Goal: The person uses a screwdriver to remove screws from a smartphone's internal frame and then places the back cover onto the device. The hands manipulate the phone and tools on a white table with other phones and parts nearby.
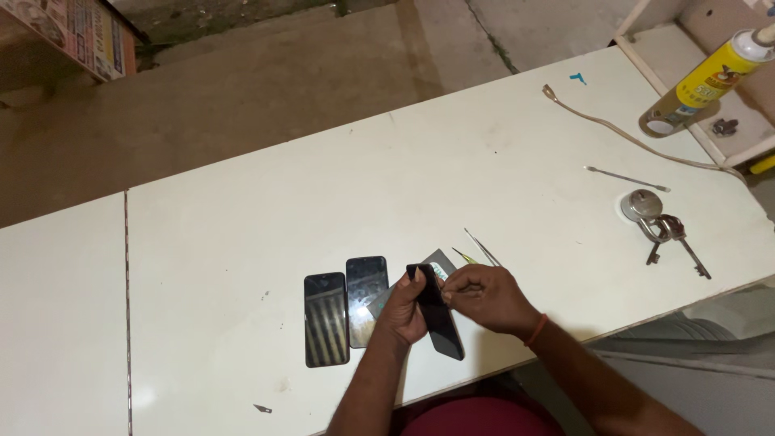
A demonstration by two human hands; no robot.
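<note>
Dim warm light (soft, slightly blurred).

Phone repair workshop, white workbench (484, 145), tweezers (483, 247), spray can (710, 77)

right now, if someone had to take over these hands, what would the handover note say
Left hand: grips a dark phone by its left edge, lifted at a slant over the near edge of the white table.
Right hand: pinched at the phone's upper right side; what the fingertips hold is too small to tell.
Nearby: two more phones lie flat, side by side, left of the hands. A grey sheet lies under the held phone. Tweezers rest just beyond the right hand.
Done: cannot tell any finished step.
Left: the held phone is being worked on; the other two lie untouched.
</note>
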